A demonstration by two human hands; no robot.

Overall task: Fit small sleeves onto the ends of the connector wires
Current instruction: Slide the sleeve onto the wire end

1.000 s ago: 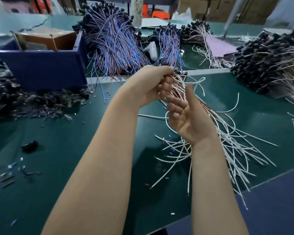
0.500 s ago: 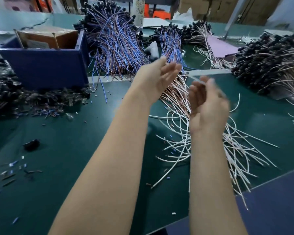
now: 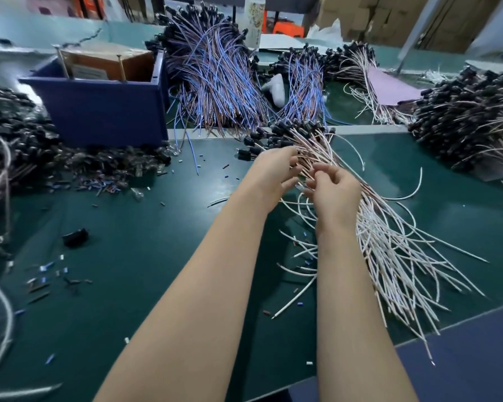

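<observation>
Firstly, green table (image 3: 128, 227). Blue bin (image 3: 105, 111) at far left holds a brown carton (image 3: 134, 63); its white label (image 3: 87, 72) is too blurred to read. Connector wires (image 3: 389, 242) lie on the table mid-right, long axis diagonal: black plugs far-left, free ends fanned near-right. Left hand (image 3: 273, 175) half-curled against the bundle, right hand (image 3: 336, 195) curled tighter among the strands; whether either grips cannot be told.

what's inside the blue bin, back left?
A brown cardboard box with a white label sits in the blue bin, and two thin metal rods stick up past its rim. The bin's front wall hides everything lower, including the box's base.
</observation>
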